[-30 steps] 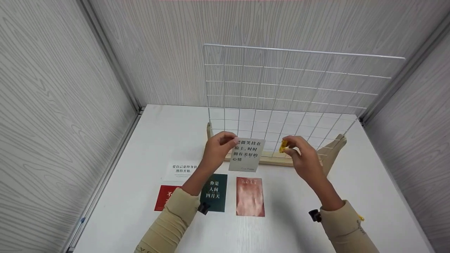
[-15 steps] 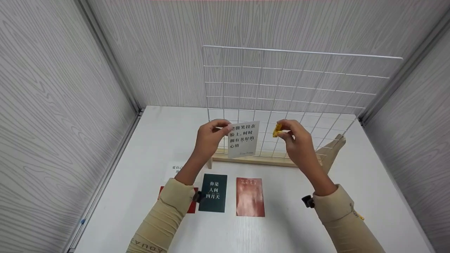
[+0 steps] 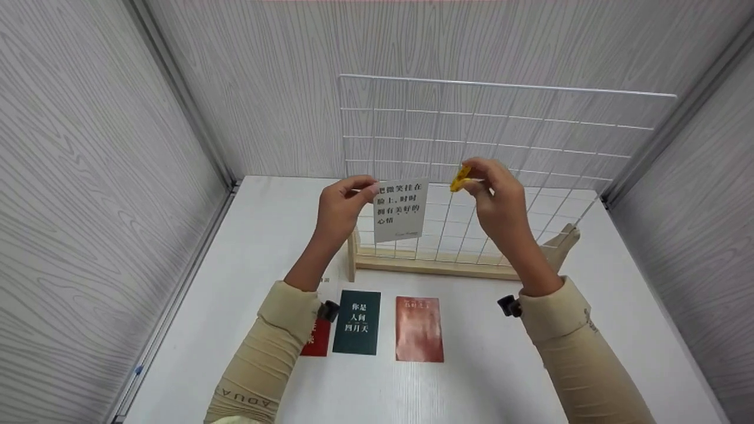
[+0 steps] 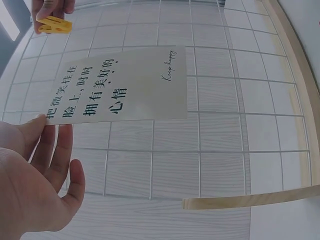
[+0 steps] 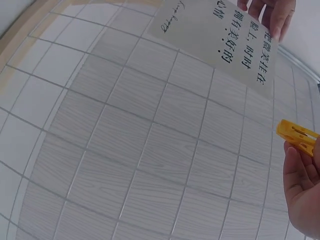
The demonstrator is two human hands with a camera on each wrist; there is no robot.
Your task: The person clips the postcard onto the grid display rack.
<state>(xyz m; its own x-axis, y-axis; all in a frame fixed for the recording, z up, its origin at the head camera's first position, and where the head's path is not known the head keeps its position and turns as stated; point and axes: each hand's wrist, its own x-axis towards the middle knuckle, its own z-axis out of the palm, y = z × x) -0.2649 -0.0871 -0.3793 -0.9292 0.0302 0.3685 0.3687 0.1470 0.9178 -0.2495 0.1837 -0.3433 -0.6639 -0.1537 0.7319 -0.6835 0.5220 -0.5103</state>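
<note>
My left hand (image 3: pixel 341 206) pinches a pale grey card (image 3: pixel 400 211) with dark printed characters by its upper left corner, between thumb and fingers. The card hangs in front of the white wire grid (image 3: pixel 500 141), and in the left wrist view the whole printed face (image 4: pixel 135 85) shows. To the right of the card, my right hand (image 3: pixel 498 191) pinches a yellow clothespin (image 3: pixel 460 178) between thumb and fingertips. In the right wrist view the clothespin (image 5: pixel 298 136) points toward the card, with a gap between them.
The grid stands on a wooden base (image 3: pixel 436 268) with side feet. On the white table (image 3: pixel 483 330) in front lie a dark green card (image 3: pixel 357 323), a reddish card (image 3: pixel 419 328) and a red card (image 3: pixel 318 338) partly hidden by the left sleeve. Wood-grain panels enclose the table.
Both hands have risen along the grid, the left with the card and the right with the clothespin. The clothespin and card have also shifted slightly left.
</note>
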